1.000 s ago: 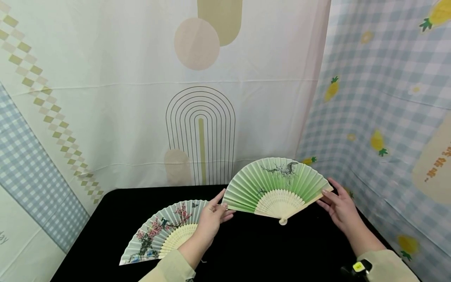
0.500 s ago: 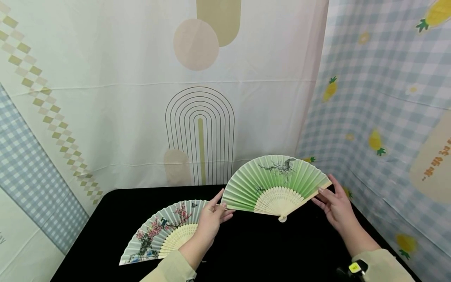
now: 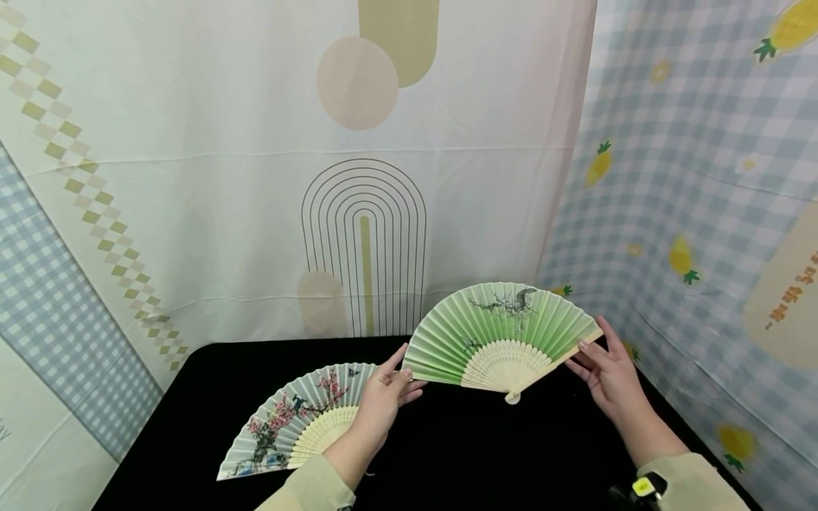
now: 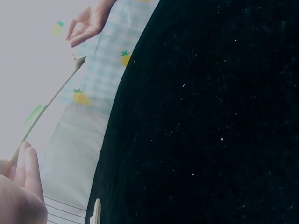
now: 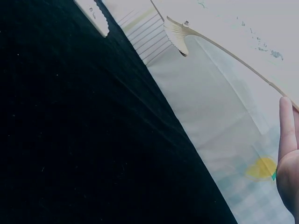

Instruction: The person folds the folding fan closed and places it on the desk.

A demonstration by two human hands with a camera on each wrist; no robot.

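A green folding fan (image 3: pixel 505 323) with a branch painting is spread open in the air above the black table (image 3: pixel 486 454). My left hand (image 3: pixel 401 375) pinches its left end rib. My right hand (image 3: pixel 586 351) pinches its right end rib. The fan's pale wooden pivot (image 3: pixel 511 397) points down toward me. In the left wrist view the green fan (image 4: pixel 51 98) shows edge-on as a thin line running from my left fingers (image 4: pixel 25 168) up to my right hand (image 4: pixel 86 23). In the right wrist view its underside (image 5: pixel 224 18) and a right finger (image 5: pixel 287 126) appear.
A second open fan (image 3: pixel 294 419) with pink blossoms lies flat on the table's left part, just under my left wrist. Printed cloth backdrops (image 3: pixel 364 177) hang close behind and to the right (image 3: pixel 703 213) of the table.
Both hands have lifted the green fan slightly and drawn its right end a little inward; over the last half second it barely moves. The blossom fan has stayed put.
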